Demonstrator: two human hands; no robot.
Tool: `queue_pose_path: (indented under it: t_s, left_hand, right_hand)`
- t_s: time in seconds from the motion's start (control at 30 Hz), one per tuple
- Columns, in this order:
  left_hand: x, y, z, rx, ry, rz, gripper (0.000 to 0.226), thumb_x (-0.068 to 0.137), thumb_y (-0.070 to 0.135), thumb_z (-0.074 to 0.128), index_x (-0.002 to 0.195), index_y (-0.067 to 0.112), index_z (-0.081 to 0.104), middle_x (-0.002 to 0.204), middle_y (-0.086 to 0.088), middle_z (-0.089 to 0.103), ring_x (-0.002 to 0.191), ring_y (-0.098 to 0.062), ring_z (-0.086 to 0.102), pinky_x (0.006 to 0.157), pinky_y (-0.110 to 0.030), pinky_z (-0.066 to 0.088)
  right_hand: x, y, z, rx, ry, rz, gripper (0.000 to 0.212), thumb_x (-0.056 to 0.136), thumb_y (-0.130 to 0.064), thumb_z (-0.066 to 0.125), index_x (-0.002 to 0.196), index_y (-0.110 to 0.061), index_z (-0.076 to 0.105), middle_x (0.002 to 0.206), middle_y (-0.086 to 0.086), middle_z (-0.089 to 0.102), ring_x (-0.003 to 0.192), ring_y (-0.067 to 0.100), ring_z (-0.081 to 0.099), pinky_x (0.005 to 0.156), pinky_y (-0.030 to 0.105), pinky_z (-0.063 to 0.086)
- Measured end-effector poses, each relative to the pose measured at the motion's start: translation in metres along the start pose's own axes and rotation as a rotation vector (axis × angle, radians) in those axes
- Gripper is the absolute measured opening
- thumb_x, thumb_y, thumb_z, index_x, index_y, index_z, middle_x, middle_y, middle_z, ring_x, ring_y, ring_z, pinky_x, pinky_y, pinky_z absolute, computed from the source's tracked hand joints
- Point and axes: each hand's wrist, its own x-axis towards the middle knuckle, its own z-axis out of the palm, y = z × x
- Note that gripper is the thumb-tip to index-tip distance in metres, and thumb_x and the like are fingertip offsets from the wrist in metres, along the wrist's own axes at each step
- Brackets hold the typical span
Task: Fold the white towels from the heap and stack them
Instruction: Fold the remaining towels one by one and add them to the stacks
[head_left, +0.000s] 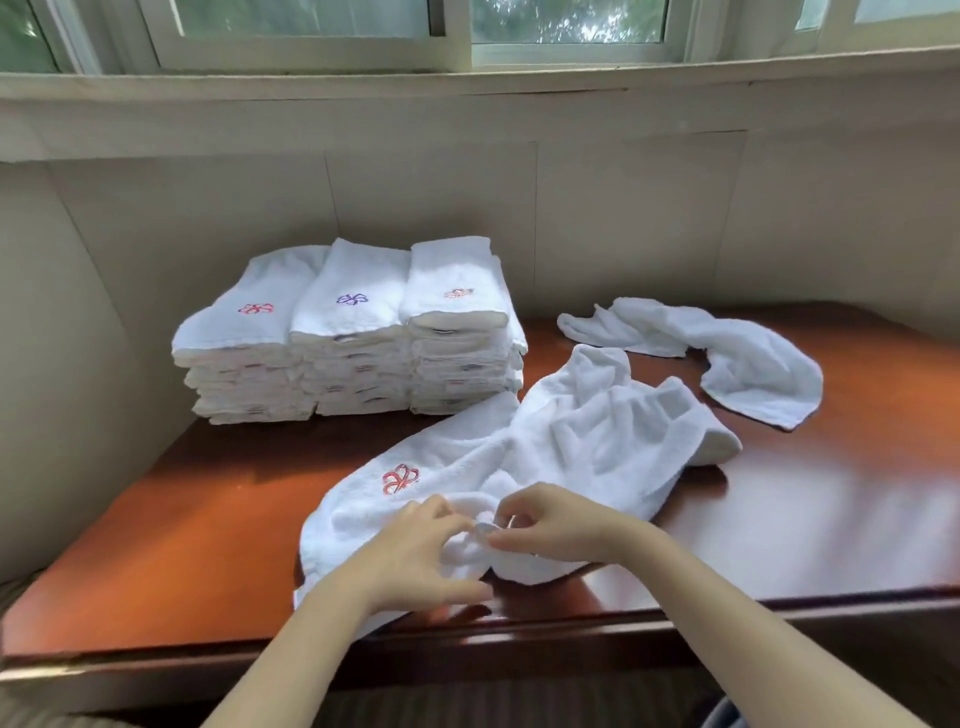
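Beyond the crumpled towel (571, 441) pinched by left hand (421, 551) and right hand (550, 525), folded stacks (353, 332) and a loose towel (727, 353) share the counter (182, 545).

Left grip (421, 553): your fingers curl and pinch the towel (571, 441).
Right grip (545, 525): your fingertips pinch it too, just beside the left.
Forearms: bare, reaching forward, converging.

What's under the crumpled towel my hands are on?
The towel lies on the brown table, which shows all around it. The left hand and right hand hold its near edge. Anything beneath its folds is covered.
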Motion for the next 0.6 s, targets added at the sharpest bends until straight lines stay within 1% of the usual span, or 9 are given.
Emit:
queue_pose_path:
  t_s: [0.03,0.1,0.2,0.27,0.37,0.43,0.5,0.53,0.6]
  left_hand:
    - [0.0,0.002,0.002,0.032,0.021,-0.006,0.055,0.074,0.06,0.062,0.121,0.034,0.053,0.119,0.013,0.043,0.113,-0.008,0.038,0.099,-0.03,0.037]
    - [0.0,0.006,0.004,0.118,0.118,-0.007,0.033,0.084,0.043,0.057,0.11,0.024,0.052,0.111,0.009,0.045,0.108,-0.013,0.042,0.091,-0.03,0.039]
    - [0.001,0.005,0.001,0.165,0.147,-0.021,0.013,0.083,0.019,0.047,0.096,0.019,0.048,0.102,0.005,0.046,0.101,-0.018,0.045,0.082,-0.032,0.041]
    - [-0.001,-0.001,-0.004,0.136,0.124,-0.07,0.017,0.078,0.011,0.044,0.08,0.027,0.041,0.087,0.009,0.048,0.091,-0.019,0.046,0.072,-0.031,0.04]
    - [-0.006,-0.018,-0.009,0.177,0.156,-0.168,0.023,0.073,0.004,0.042,0.066,0.022,0.029,0.067,0.006,0.042,0.075,-0.019,0.044,0.057,-0.03,0.029]
    - [-0.009,-0.031,-0.015,0.233,0.214,-0.258,0.027,0.076,0.003,0.043,0.064,0.022,0.03,0.069,0.009,0.045,0.078,-0.019,0.049,0.057,-0.028,0.029]
    - [-0.014,-0.042,-0.025,0.297,0.3,-0.404,0.026,0.08,0.004,0.045,0.066,0.025,0.037,0.085,0.009,0.056,0.092,-0.021,0.058,0.063,-0.027,0.035]
    - [-0.016,-0.047,-0.03,0.345,0.345,-0.473,0.022,0.081,0.006,0.046,0.072,0.026,0.045,0.096,0.007,0.062,0.099,-0.022,0.059,0.068,-0.027,0.039]
    - [-0.019,-0.056,-0.037,0.439,0.409,-0.593,0.025,0.085,0.009,0.046,0.094,0.028,0.059,0.113,0.003,0.065,0.106,-0.021,0.059,0.079,-0.028,0.044]
  right_hand:
    - [-0.002,0.005,-0.004,-0.044,-0.026,0.004,0.025,0.086,-0.044,0.06,0.066,-0.033,0.051,0.062,-0.016,0.049,0.058,-0.004,0.047,0.058,0.014,0.037]
    - [-0.007,0.017,-0.011,-0.173,-0.105,0.048,0.017,0.082,-0.036,0.063,0.076,-0.029,0.049,0.071,-0.016,0.049,0.064,-0.001,0.045,0.06,0.017,0.036]
    - [-0.014,0.037,-0.027,-0.218,-0.222,0.23,0.033,0.072,-0.041,0.068,0.096,-0.03,0.049,0.088,-0.013,0.051,0.079,0.005,0.052,0.073,0.025,0.047]
    - [-0.019,0.05,-0.038,-0.227,-0.233,0.33,0.043,0.067,-0.045,0.07,0.101,-0.031,0.047,0.099,-0.008,0.051,0.095,0.016,0.054,0.085,0.036,0.051]
    - [-0.025,0.071,-0.047,-0.341,-0.117,0.402,0.047,0.07,-0.043,0.069,0.108,-0.03,0.045,0.101,-0.005,0.042,0.104,0.017,0.041,0.079,0.029,0.045]
    - [-0.03,0.086,-0.051,-0.484,0.033,0.454,0.043,0.078,-0.044,0.061,0.112,-0.022,0.046,0.104,0.0,0.043,0.107,0.022,0.045,0.079,0.032,0.039]
    - [-0.033,0.101,-0.053,-0.612,0.187,0.487,0.025,0.088,-0.032,0.049,0.108,-0.018,0.047,0.112,0.005,0.049,0.112,0.027,0.049,0.092,0.038,0.035]
    - [-0.036,0.105,-0.054,-0.63,0.239,0.515,0.016,0.088,-0.022,0.045,0.103,-0.019,0.047,0.114,0.004,0.051,0.114,0.026,0.048,0.102,0.044,0.03]
    - [-0.04,0.109,-0.053,-0.629,0.296,0.557,0.017,0.082,-0.007,0.041,0.092,-0.02,0.043,0.11,0.002,0.052,0.115,0.025,0.046,0.111,0.057,0.015]
